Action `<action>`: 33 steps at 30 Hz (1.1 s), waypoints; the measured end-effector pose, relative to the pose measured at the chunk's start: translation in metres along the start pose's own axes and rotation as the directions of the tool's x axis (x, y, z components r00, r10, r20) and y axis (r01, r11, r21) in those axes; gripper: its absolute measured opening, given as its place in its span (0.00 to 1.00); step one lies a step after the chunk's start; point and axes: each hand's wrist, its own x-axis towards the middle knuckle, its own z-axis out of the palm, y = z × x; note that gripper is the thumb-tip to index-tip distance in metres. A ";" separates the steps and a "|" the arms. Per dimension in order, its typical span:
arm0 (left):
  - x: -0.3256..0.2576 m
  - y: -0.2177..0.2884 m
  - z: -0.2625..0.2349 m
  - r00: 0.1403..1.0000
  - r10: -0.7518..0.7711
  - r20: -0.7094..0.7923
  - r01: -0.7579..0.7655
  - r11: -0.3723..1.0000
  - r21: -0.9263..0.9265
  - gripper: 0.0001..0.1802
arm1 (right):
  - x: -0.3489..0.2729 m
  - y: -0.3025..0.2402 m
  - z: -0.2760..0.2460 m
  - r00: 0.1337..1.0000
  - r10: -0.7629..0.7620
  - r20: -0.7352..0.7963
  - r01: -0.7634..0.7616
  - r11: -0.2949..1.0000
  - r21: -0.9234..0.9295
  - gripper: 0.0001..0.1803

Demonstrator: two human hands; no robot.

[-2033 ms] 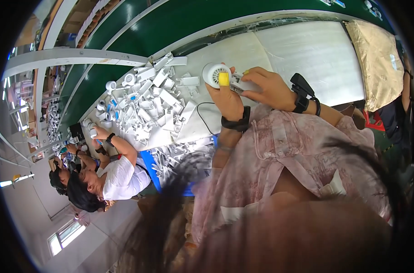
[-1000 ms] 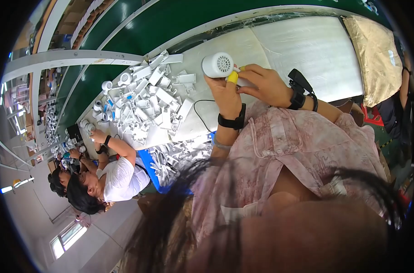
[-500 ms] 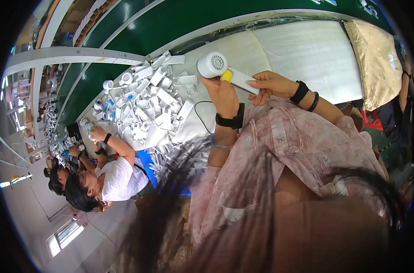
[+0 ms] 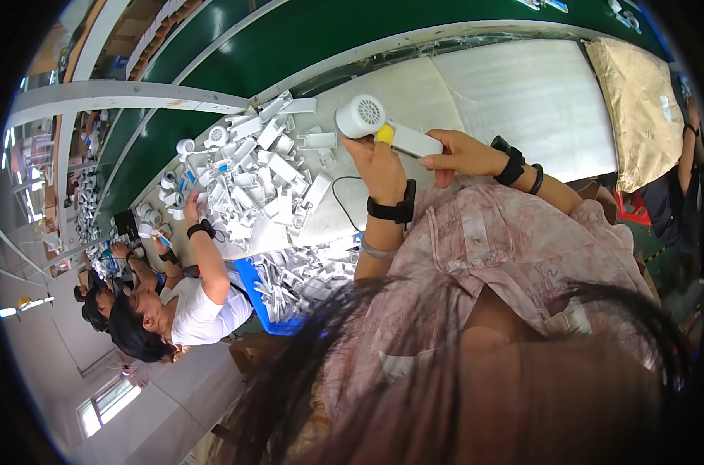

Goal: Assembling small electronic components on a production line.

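Both my hands hold a white hair dryer (image 4: 361,116) with a round, grilled head and a flat, straight handle. My left hand (image 4: 379,167) is closed round the underside of the head, and something yellow (image 4: 384,133) covers its thumb tip. At the handle's far end, my right hand (image 4: 464,153) grips with thumb and fingers. The dryer is up in front of the pale worktable (image 4: 414,93). To its left spreads a heap of white plastic housing parts (image 4: 271,159). The undersides of my fingers are partly hidden.
A blue bin (image 4: 251,283) full of white parts stands left of my lap. A brown paper sheet (image 4: 635,108) hangs over the table's right end. Beyond lies a green conveyor (image 4: 313,35). At left, a co-worker in a white top (image 4: 212,310) reaches toward the heap. A dark cable (image 4: 336,194) lies nearby.
My right hand has shifted slightly on the handle, its fingers now tucked nearer the end. The co-worker's arm has moved toward the heap. Loose hair has swung aside, showing more of the blue bin.
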 end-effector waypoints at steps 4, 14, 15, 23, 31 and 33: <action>0.001 0.002 0.001 0.999 -0.012 0.031 0.015 0.997 -0.080 0.25 | -0.001 0.001 -0.001 0.998 0.019 0.053 -0.021 0.999 0.031 0.22; 0.000 0.006 0.002 0.996 -0.051 0.066 0.062 0.983 -0.170 0.30 | 0.002 0.005 0.000 0.998 0.030 0.063 -0.049 0.947 0.318 0.19; 0.000 0.007 0.003 0.997 -0.053 0.065 0.063 0.984 -0.170 0.30 | 0.002 0.006 0.001 0.999 0.006 0.049 -0.020 0.958 0.287 0.19; 0.000 0.012 0.008 0.984 -0.146 0.103 0.168 0.953 -0.250 0.31 | -0.003 0.002 0.006 0.996 -0.068 -0.060 0.077 0.983 0.169 0.19; 0.000 0.001 0.010 0.888 -0.369 0.274 0.427 0.883 -0.195 0.27 | 0.004 0.011 0.004 0.990 -0.091 -0.111 0.113 0.971 0.209 0.16; 0.002 -0.005 0.011 0.882 -0.365 0.298 0.419 0.897 -0.141 0.28 | 0.007 0.020 0.001 0.979 -0.133 -0.154 0.162 0.966 0.200 0.16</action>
